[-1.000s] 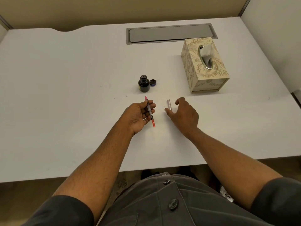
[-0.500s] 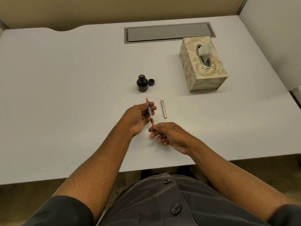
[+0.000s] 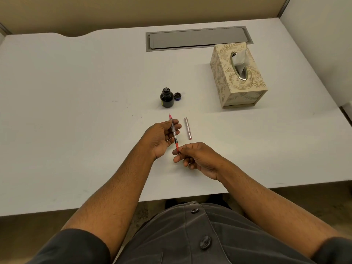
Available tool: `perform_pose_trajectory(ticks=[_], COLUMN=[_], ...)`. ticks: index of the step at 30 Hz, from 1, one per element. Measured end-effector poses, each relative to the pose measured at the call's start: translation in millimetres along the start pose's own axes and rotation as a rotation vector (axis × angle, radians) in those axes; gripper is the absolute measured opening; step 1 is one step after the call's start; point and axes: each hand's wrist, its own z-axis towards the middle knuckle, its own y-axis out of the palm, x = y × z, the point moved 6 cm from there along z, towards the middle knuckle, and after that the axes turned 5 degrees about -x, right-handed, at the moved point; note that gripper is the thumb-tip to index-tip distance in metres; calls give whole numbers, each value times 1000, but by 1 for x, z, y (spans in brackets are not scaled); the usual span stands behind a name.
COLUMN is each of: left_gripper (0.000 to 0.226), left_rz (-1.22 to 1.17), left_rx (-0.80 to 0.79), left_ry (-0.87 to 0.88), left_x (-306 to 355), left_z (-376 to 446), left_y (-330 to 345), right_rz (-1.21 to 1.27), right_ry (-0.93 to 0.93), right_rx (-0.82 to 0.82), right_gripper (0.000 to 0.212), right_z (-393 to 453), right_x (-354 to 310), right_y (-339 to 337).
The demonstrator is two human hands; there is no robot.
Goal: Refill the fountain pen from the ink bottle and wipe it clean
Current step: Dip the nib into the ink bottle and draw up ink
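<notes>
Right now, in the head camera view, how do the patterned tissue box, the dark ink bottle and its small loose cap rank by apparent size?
1. Patterned beige tissue box
2. Dark glass ink bottle
3. Small dark bottle cap

Hands: 2, left hand [image 3: 162,138], right hand [image 3: 198,159]
Fountain pen [image 3: 174,133]: 1
Pen barrel [image 3: 187,128]: 1
Ink bottle [image 3: 166,96]: 1
Bottle cap [image 3: 177,96]: 1
Tissue box [image 3: 238,77]: 1

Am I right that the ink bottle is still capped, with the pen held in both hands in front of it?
Not quite: the head view shows the ink bottle open, its cap lying beside it. The pen is indeed held by the left hand and right hand.
</notes>
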Motion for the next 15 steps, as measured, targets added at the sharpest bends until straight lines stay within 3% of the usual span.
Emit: perform_pose_trajectory(ticks=[15], left_gripper=[22], left_rz=[23], left_rx=[-18], left_ry=[14], left_x=[0], left_z=[5], left_y=[1], right_rz=[-6], right_ry=[9], right_rx=[48], right_gripper=[19], right_z=[8], right_x=[3], right_y=[-4])
